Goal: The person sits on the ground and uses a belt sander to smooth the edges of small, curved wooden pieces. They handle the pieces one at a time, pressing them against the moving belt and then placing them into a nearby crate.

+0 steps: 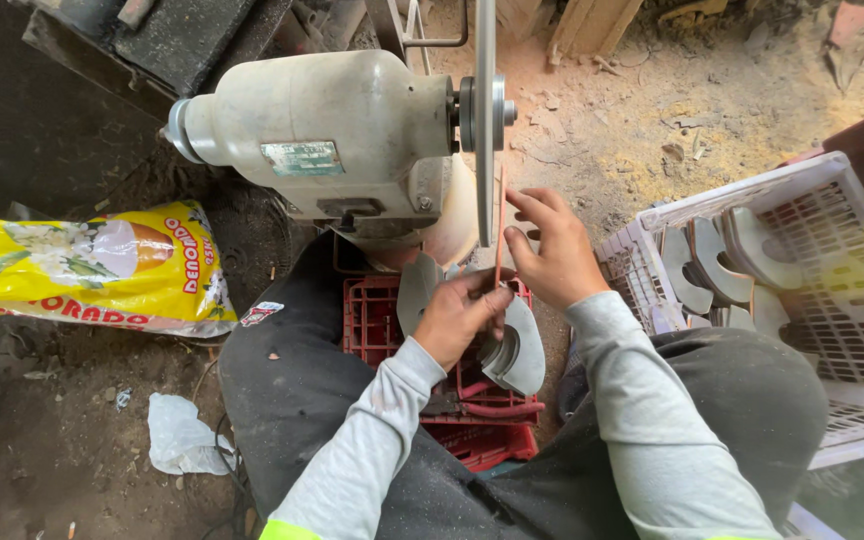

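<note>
the thin reddish strip [499, 235] stood nearly upright, its long axis running from the lap up toward the machine, just beside the edge of the thin grey metal disc [485, 120] that was mounted on the shaft of the pale cream bench motor [322, 125]. the left hand [459, 315] was closed on the lower end of the strip, thumb and fingers pinched together, and the same hand also pressed against a curved grey u-shaped pad [517, 350] held above the red plastic crate [377, 315]. the right hand [552, 250] lay higher, fingers half spread and touching the strip near its middle; whether it clamped the strip or only steadied it could not be told. the right hand was therefore the nearer one to the disc, with the strip between it and the disc face. more grey u-shaped pads [712, 260] stood on edge in a white slotted plastic basket [852, 260] at the person's right, well apart from both hands. a yellow printed sack [92, 265] lay on the dirt to the left.
</note>
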